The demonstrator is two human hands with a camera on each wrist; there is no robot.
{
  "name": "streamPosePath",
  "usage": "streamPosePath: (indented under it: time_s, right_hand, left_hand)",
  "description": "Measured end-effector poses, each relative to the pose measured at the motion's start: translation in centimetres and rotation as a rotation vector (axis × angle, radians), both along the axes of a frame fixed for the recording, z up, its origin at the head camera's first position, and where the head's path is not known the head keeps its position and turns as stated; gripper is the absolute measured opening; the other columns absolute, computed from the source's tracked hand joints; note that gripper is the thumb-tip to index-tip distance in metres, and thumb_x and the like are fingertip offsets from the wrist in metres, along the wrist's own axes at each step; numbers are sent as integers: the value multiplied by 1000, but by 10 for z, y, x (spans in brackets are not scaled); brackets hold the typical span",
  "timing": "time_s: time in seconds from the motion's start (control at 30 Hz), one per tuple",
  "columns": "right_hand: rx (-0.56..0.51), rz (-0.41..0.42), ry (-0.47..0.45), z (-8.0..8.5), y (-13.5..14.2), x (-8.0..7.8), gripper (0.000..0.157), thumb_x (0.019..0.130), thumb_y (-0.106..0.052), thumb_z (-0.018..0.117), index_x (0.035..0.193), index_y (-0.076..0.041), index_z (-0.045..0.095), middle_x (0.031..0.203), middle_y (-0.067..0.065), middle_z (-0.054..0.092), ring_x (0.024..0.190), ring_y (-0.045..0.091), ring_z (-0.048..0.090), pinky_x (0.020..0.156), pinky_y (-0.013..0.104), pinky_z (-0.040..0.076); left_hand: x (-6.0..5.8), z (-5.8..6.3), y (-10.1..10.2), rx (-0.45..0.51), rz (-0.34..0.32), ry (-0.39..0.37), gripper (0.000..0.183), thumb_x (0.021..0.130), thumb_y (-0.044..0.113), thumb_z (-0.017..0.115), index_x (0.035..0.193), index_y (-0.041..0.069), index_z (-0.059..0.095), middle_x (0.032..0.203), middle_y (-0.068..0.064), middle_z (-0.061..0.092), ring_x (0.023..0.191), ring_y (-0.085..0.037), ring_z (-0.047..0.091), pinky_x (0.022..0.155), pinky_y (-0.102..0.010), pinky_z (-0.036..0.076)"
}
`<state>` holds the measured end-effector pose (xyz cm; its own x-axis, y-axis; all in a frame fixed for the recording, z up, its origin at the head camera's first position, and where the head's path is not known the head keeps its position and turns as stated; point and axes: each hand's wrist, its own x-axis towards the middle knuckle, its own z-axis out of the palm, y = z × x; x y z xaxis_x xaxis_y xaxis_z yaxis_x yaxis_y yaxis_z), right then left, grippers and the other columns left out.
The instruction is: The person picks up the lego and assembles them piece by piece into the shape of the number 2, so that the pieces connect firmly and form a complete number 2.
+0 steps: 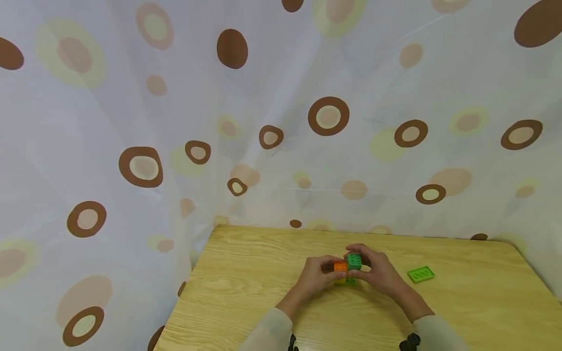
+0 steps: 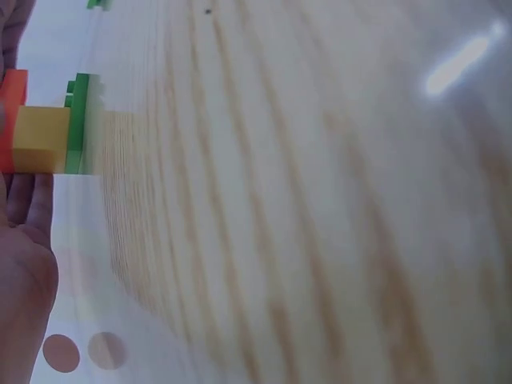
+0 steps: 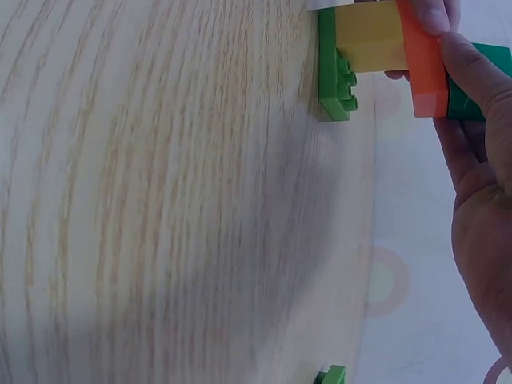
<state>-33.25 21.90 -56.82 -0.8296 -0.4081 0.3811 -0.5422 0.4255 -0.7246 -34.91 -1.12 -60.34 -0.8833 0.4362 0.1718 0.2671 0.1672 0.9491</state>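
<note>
A small stack of toy building bricks stands between both hands. At its bottom is a light green plate [image 3: 329,72], with a yellow brick [image 3: 370,38] on top. An orange brick [image 1: 340,266] lies across the yellow one and juts out past it. A dark green brick [image 1: 354,262] sits on the orange brick's right part. My left hand [image 1: 315,277] grips the orange brick from the left, thumb in front and fingers behind. My right hand [image 1: 381,272] pinches the dark green brick between thumb and fingers; whether it is fully seated cannot be told.
A loose light green plate [image 1: 421,274] with studs lies on the wooden table [image 1: 246,273], right of my right hand. Behind the table and along its left side hangs a white curtain [image 1: 272,87] with brown and beige spots.
</note>
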Motion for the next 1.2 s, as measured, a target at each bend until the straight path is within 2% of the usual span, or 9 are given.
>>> streamPosePath:
  time_s: [0.2, 0.4, 0.63, 0.83, 1.0, 1.1, 1.2]
  right_hand:
    - [-5, 21, -43, 4, -2, -4, 63, 87, -8, 86, 142, -13, 56, 120, 7, 73, 108, 19, 74, 92, 35, 61]
    - [26, 32, -74, 1, -3, -5, 64, 88, -10, 85, 142, -15, 51, 120, 4, 74, 109, 19, 74, 93, 37, 61]
    - [62, 23, -41, 1, -4, -2, 65, 89, -11, 85, 143, -11, 48, 118, 6, 75, 107, 25, 75, 91, 44, 61]
    - [74, -3, -56, -1, -1, 5, 65, 90, -12, 84, 143, -9, 47, 119, 6, 75, 109, 26, 75, 92, 43, 61]
    - [67, -31, -69, -3, 3, 9, 72, 88, -7, 85, 147, -6, 44, 118, 6, 76, 108, 24, 75, 91, 44, 61]
    - [60, -22, -61, -3, 3, 4, 80, 87, -4, 86, 153, -6, 40, 117, 5, 76, 108, 22, 75, 92, 46, 61]
    - [61, 5, -44, -1, 0, -5, 89, 87, -5, 85, 160, -10, 33, 118, 4, 75, 109, 23, 74, 95, 47, 59]
  left_hand:
    - [-4, -1, -1, -9, -1, -14, 26, 95, 21, 82, 120, 16, 78, 116, 7, 77, 103, -5, 73, 88, -22, 58]
    - [-2, -4, -4, 1, 12, -11, 25, 95, 22, 82, 119, 19, 77, 116, 9, 77, 105, -5, 73, 89, -21, 58]
    - [0, -5, -3, 17, 0, 17, 27, 97, 23, 80, 123, 15, 76, 120, 4, 77, 108, -8, 73, 91, -24, 58]
    - [4, -13, 1, 24, 1, 35, 28, 99, 22, 77, 126, 14, 75, 124, 2, 76, 111, -9, 72, 93, -23, 57]
    - [6, -18, 8, 41, -28, 67, 31, 100, 23, 76, 129, 12, 74, 127, -1, 75, 112, -9, 72, 95, -23, 57]
    - [5, -17, 8, 46, -12, 74, 31, 99, 22, 76, 129, 12, 74, 127, 0, 75, 112, -9, 72, 95, -23, 57]
    - [1, -12, 3, 42, 14, 72, 30, 98, 19, 78, 128, 12, 74, 126, 0, 75, 112, -9, 72, 95, -23, 57]
